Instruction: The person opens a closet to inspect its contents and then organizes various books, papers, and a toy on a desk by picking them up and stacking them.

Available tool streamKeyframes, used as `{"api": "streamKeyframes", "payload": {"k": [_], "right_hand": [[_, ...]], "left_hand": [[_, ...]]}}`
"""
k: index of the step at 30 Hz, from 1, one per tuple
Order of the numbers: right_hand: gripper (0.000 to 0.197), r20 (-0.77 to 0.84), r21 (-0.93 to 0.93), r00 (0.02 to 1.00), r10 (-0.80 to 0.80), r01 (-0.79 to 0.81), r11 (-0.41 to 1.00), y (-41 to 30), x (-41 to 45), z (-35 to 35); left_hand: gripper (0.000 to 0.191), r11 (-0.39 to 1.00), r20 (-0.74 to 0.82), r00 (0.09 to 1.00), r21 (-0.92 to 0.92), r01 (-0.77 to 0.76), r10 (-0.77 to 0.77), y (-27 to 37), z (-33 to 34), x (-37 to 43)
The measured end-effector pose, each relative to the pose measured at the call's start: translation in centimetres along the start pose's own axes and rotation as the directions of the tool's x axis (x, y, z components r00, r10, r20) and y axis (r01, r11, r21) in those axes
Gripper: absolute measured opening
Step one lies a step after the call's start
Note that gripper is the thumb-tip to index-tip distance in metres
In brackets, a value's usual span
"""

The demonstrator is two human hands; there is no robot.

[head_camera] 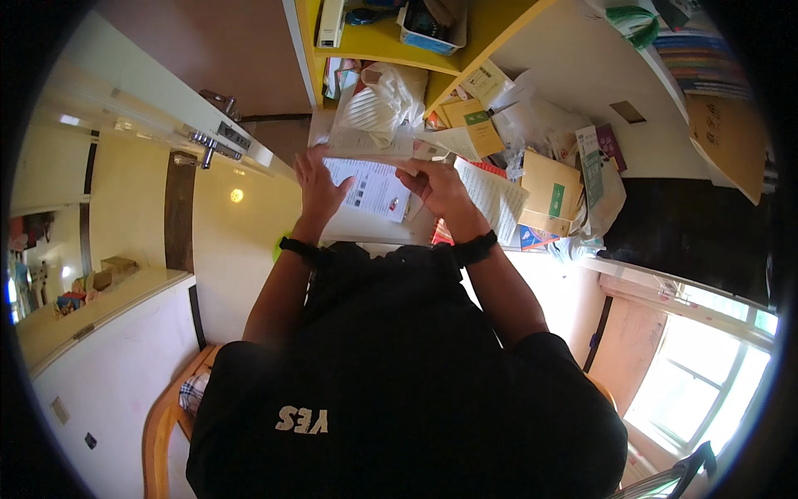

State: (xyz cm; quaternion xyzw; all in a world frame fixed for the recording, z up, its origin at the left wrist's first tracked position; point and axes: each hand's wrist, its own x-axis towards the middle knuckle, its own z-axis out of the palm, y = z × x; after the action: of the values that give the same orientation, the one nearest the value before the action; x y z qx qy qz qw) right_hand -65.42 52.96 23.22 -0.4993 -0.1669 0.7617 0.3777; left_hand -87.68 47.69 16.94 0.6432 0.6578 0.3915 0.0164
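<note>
A clear plastic folder (374, 146) lies before me on the desk, with its near edge lifted a little. Under that edge shows a white printed sheet (368, 181) with small pictures on it. My left hand (319, 190) is at the folder's left end, fingertips against the raised edge and thumb spread over the sheet. Whether those fingers grip is unclear. At the other end, my right hand (439, 187) pinches the folder's edge between thumb and fingers. Just right of that hand is a loose sheet of written paper (492, 193).
Brown paper notebooks (545, 193) and plastic bags pile up on the right. A white plastic bag (386, 103) sits in the yellow shelf (386, 50), below a white basket (433, 31). To the left stands a door with a metal handle (209, 153). A wooden chair (159, 430) is behind me.
</note>
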Motion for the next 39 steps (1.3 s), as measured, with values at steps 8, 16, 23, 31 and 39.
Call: {"api": "streamKeyframes", "payload": {"k": [8, 16, 23, 31, 39], "right_hand": [[0.033, 0.228, -0.104, 0.927, -0.298, 0.327, 0.939, -6.6, -7.0, 2.9], [0.047, 0.105, -0.433, 0.766, -0.634, 0.609, 0.664, -3.5, -5.2, -3.8], [0.029, 0.312, -0.292, 0.815, -0.489, 0.572, 0.767, -5.0, -8.0, -4.4], [0.038, 0.561, -0.802, 0.799, -0.214, 0.589, 0.095, -9.0, -15.1, -2.8], [0.029, -0.014, -0.402, 0.829, -0.559, 0.507, 0.762, -0.3, -14.5, -14.2]], "left_hand": [[0.022, 0.854, 0.295, 0.955, -0.491, 0.173, -0.025, 2.0, -3.1, 4.5], [0.029, 0.735, 0.341, 0.937, -0.615, 0.285, -0.077, 3.9, -6.7, 4.5], [0.030, 0.778, 0.403, 0.915, -0.574, 0.256, -0.004, 5.7, -9.5, 5.2], [0.016, 0.918, 0.564, 0.762, -0.384, -0.099, 0.318, 10.8, -11.6, 5.8], [0.030, 0.732, 0.040, 0.993, -0.673, 0.106, -0.107, 4.0, -5.7, -1.1]]}}
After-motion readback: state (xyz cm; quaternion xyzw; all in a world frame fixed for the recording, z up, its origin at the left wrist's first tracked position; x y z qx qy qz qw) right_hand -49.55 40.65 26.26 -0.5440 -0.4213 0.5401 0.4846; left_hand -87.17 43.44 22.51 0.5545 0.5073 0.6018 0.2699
